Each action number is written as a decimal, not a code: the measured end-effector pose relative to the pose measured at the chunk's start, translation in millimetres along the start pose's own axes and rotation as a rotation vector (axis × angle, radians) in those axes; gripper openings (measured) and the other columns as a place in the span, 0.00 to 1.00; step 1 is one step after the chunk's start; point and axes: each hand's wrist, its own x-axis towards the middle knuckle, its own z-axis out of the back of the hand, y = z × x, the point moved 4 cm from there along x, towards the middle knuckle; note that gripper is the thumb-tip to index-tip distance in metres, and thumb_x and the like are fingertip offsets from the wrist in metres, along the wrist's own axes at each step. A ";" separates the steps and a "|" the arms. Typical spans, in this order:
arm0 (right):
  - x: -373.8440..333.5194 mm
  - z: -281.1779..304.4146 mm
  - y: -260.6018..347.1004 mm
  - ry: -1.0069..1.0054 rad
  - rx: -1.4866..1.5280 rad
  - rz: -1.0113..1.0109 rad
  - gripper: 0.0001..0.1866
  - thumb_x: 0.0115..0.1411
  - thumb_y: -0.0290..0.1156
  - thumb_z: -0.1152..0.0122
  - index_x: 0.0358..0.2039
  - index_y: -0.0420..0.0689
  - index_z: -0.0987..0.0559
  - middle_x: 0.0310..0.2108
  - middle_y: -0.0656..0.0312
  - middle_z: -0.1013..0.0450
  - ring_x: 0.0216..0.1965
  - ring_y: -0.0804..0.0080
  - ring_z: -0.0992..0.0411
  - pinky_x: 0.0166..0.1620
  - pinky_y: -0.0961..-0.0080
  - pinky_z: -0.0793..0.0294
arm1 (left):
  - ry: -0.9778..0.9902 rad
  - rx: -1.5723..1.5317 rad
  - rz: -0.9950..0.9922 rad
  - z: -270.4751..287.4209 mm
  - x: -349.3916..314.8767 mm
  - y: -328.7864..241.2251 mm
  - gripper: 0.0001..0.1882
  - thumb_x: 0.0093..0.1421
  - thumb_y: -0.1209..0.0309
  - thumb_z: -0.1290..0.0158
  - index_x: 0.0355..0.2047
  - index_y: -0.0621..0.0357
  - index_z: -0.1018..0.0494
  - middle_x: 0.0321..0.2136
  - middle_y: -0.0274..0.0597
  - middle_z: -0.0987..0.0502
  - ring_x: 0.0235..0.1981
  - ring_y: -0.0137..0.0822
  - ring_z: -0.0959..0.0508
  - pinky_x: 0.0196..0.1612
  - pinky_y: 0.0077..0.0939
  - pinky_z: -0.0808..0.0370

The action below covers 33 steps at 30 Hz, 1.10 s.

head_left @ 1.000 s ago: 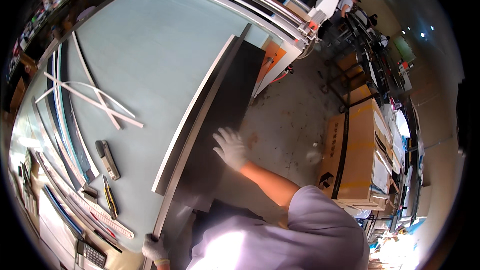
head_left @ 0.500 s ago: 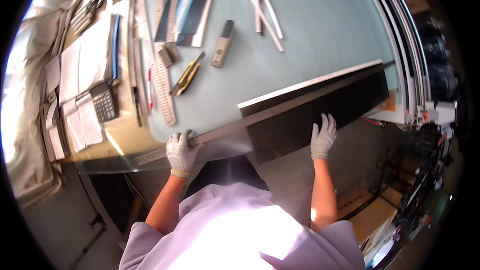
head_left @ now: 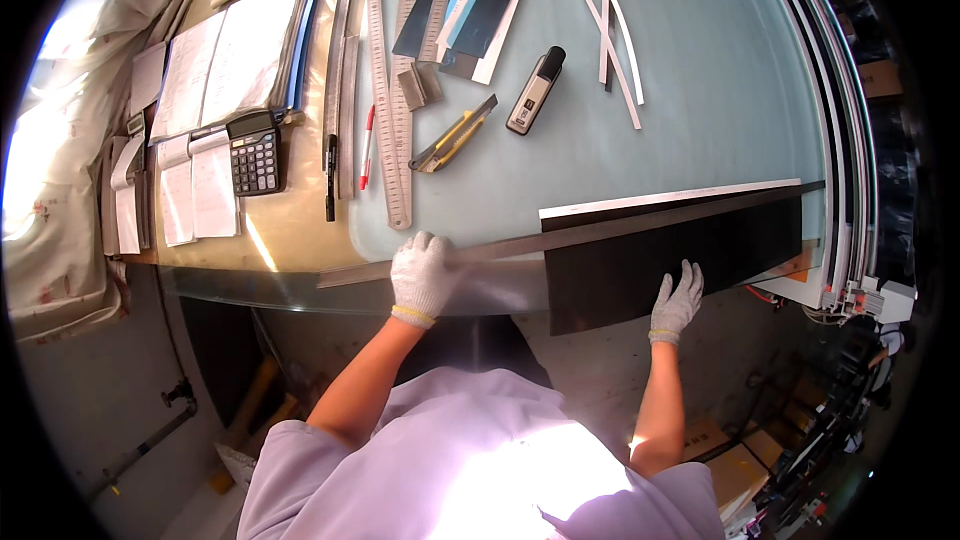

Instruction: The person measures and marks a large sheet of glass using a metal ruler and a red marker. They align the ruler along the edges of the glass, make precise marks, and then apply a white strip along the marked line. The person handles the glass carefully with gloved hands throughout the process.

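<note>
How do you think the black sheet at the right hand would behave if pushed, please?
The black sheet is probably fairly stiff, as its near edge looks nearly straight. It may resist sliding, since the long grey bar lies across it.

left hand (head_left: 420,276) – gloved, fingers curled | right hand (head_left: 678,304) – gloved, fingers extended | forearms (head_left: 369,380) bare

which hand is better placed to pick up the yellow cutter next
Probably the left hand: it's nearer the cutter, though on the metal strip; the right hand is farther off, at the edge of the black sheet.
</note>
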 end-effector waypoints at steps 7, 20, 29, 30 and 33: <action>-3.8 0.8 19.7 0.010 0.047 -0.038 0.27 0.68 0.46 0.44 0.65 0.49 0.30 0.67 0.52 0.36 0.68 0.46 0.40 0.66 0.48 0.38 | 0.037 0.032 0.034 12.2 7.0 24.5 0.23 0.39 0.60 0.26 0.33 0.54 0.22 0.34 0.42 0.25 0.37 0.50 0.23 0.42 0.45 0.25; 0.5 4.3 15.8 0.037 -0.024 -0.005 0.28 0.67 0.45 0.41 0.63 0.49 0.30 0.65 0.51 0.36 0.66 0.48 0.38 0.65 0.48 0.37 | 0.007 -0.033 -0.029 -1.5 8.6 -4.4 0.22 0.39 0.66 0.27 0.35 0.55 0.22 0.36 0.43 0.24 0.43 0.52 0.25 0.47 0.46 0.27; 70.2 16.5 0.6 -0.043 0.184 0.253 0.19 0.62 0.40 0.34 0.52 0.46 0.20 0.52 0.55 0.27 0.55 0.52 0.30 0.59 0.54 0.34 | -0.107 0.095 0.040 -13.9 -2.1 -2.9 0.27 0.39 0.65 0.27 0.40 0.55 0.22 0.42 0.44 0.23 0.47 0.52 0.25 0.53 0.47 0.29; 89.8 14.7 7.6 -0.076 0.260 0.334 0.18 0.61 0.37 0.33 0.50 0.45 0.20 0.51 0.55 0.27 0.54 0.52 0.29 0.59 0.55 0.33 | -0.136 0.119 0.041 -15.4 -5.1 -5.4 0.27 0.39 0.65 0.27 0.41 0.55 0.23 0.43 0.45 0.23 0.48 0.53 0.26 0.54 0.47 0.29; 139.2 -7.5 19.3 -0.065 0.443 0.511 0.16 0.59 0.30 0.33 0.48 0.45 0.19 0.47 0.56 0.25 0.51 0.53 0.28 0.58 0.57 0.32 | -0.206 0.166 0.036 -20.3 -9.9 -10.6 0.29 0.45 0.59 0.29 0.46 0.58 0.24 0.47 0.49 0.23 0.52 0.56 0.26 0.59 0.49 0.32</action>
